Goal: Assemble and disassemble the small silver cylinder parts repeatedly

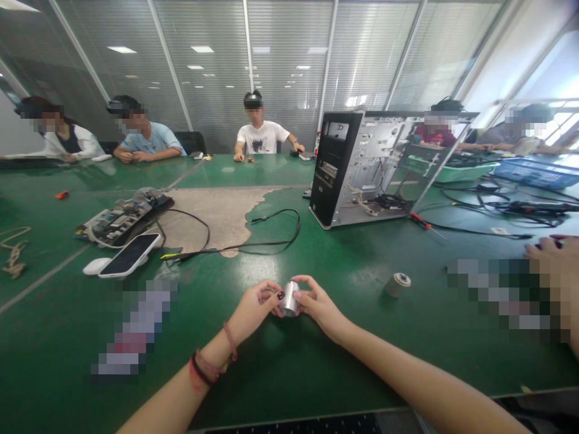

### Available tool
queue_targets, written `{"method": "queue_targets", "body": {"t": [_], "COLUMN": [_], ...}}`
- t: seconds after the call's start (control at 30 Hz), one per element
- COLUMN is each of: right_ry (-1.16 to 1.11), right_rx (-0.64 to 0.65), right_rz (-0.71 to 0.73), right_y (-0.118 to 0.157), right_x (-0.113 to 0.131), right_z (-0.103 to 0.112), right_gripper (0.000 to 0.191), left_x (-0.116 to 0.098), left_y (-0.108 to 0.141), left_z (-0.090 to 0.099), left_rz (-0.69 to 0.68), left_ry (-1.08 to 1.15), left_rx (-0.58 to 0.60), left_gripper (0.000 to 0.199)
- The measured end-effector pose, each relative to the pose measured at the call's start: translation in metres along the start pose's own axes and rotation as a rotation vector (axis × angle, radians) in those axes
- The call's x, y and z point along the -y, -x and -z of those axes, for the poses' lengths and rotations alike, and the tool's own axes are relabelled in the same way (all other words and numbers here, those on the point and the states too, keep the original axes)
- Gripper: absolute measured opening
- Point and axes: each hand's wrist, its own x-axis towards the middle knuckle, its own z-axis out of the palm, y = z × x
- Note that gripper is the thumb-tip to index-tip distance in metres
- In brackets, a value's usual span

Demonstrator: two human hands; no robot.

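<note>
- While I watch through the head camera, a silver metal cylinder stands slightly tilted between the two hands, right at the fingertips; I cannot tell whether its lower end touches the table.
- The left hand is closed on the cylinder's left side, its fingers curled and gripping, with a dark-painted thumbnail showing.
- The right hand grips the cylinder's right side, its fingertips pressed against the metal.
- Dark and red bracelets circle the left wrist, well behind the fingers.
- Just right of the right fingers, a short roll of tape lies tilted on the green work table.
- Ahead and left of the left fingers lie a white smartphone, a white oval device, and a circuit board assembly.
- A black cable loops on the table directly ahead of the fingers.
- Farther ahead and right stands an open computer tower, with a red-handled screwdriver near its corner.
- Well right of my fingers, a co-worker's hand rests at the table edge, apart from both hands.
- Beyond everything, a blue plastic basket sits at the far right, and other people sit around the table.
</note>
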Motion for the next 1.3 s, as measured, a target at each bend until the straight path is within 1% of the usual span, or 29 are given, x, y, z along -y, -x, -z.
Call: {"method": "queue_targets", "body": {"t": [0.13, 0.23, 0.47, 0.63, 0.8, 1.03, 1.17, 1.3], "right_ry": [-0.2, -0.303, -0.461, -0.508, -0.566, -0.593, -0.587, -0.589], "right_rx": [-0.026, -0.042, -0.007, 0.013, 0.036, -0.001, 0.003, -0.04], "right_rz": [-0.131, -0.223, -0.319, -0.346, -0.357, -0.318, -0.316, -0.294], "right_y": [0.003, 0.004, -0.001, 0.0, 0.002, 0.002, 0.002, 0.001], "right_x": [0.004, 0.006, 0.001, 0.0, 0.006, 0.009, 0.006, 0.002], "right_z": [-0.002, -0.002, 0.007, 0.008, 0.005, 0.006, 0.008, 0.011], "right_gripper": [0.039, 0.035, 0.022, 0.022, 0.028, 0.024, 0.024, 0.026], "left_x": [-0.004, -0.006, -0.008, -0.009, -0.009, -0.008, -0.006, -0.007], "left_y": [0.0, 0.001, 0.001, 0.0, 0.0, 0.0, -0.001, -0.001], "left_z": [-0.001, 0.0, 0.004, 0.003, 0.004, 0.004, 0.005, 0.005], "left_rz": [-0.009, -0.025, -0.075, -0.078, -0.081, -0.091, -0.087, -0.084], "left_ry": [0.012, 0.006, -0.061, -0.089, -0.11, -0.131, -0.138, -0.13], "left_rx": [-0.011, -0.009, -0.036, -0.039, -0.04, -0.042, -0.035, -0.037], "left_gripper": [0.033, 0.032, 0.028, 0.028, 0.027, 0.028, 0.028, 0.028]}}
